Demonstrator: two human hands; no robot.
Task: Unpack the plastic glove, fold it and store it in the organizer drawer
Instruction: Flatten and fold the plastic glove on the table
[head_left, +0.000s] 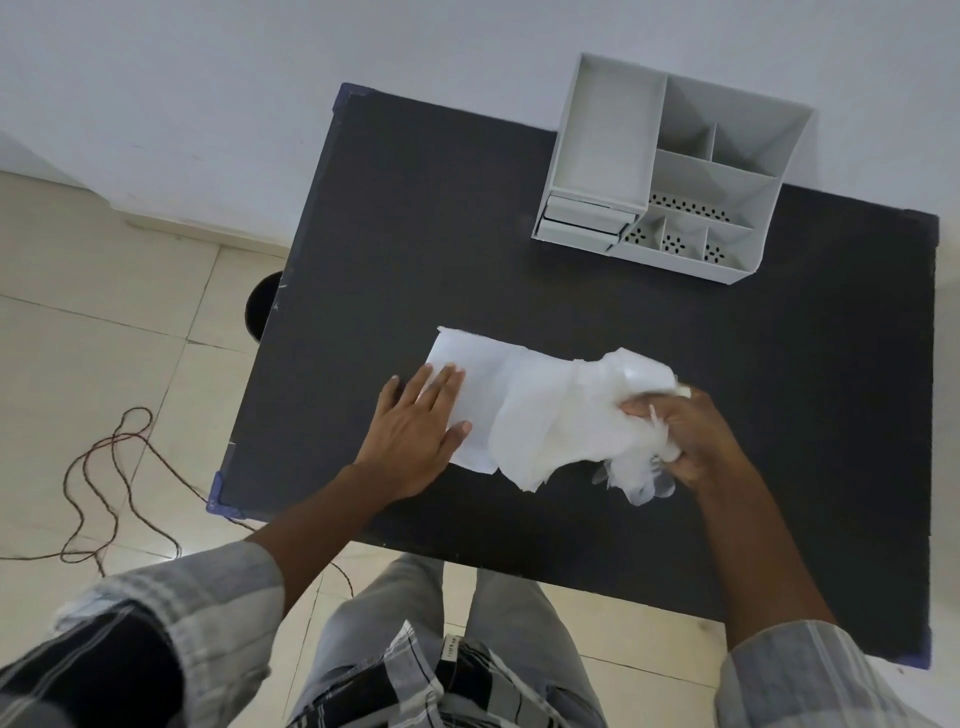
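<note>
A white paper packet (480, 384) lies flat in the middle of the black table (415, 218). Out of its right end comes a crumpled clear plastic glove (561, 421). My left hand (421, 431) presses flat on the packet's left end, fingers straight. My right hand (680, 441) grips the bunched right part of the glove, whose finger tips hang below my fist. The grey organizer (670, 171) stands at the table's far right, with two small shut drawers (582, 223) at its front left.
The organizer has several open compartments on top. A dark round bin (262, 306) sits on the floor by the table's left edge, and a thin cable (104, 467) loops over the tiles. A white wall runs behind the table.
</note>
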